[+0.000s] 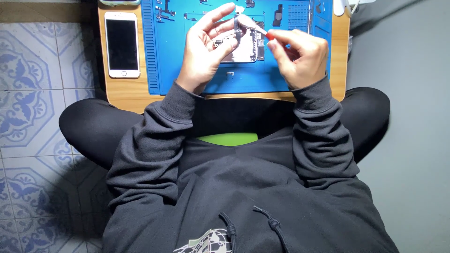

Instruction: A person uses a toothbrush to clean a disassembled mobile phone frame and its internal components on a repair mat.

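Blue mat [178,70] underneath; both hands' fingers [276,47] grip an opened phone [243,47].

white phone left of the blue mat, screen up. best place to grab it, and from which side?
Take the white phone by its two long edges, near mid-length, coming straight down from above. It lies flat, screen up, on the wooden table, with bare wood along both long sides for fingers. The left hand is nearer, but both it and the right hand are busy over the blue mat.

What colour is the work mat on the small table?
Blue; the work mat shows best in the head view.
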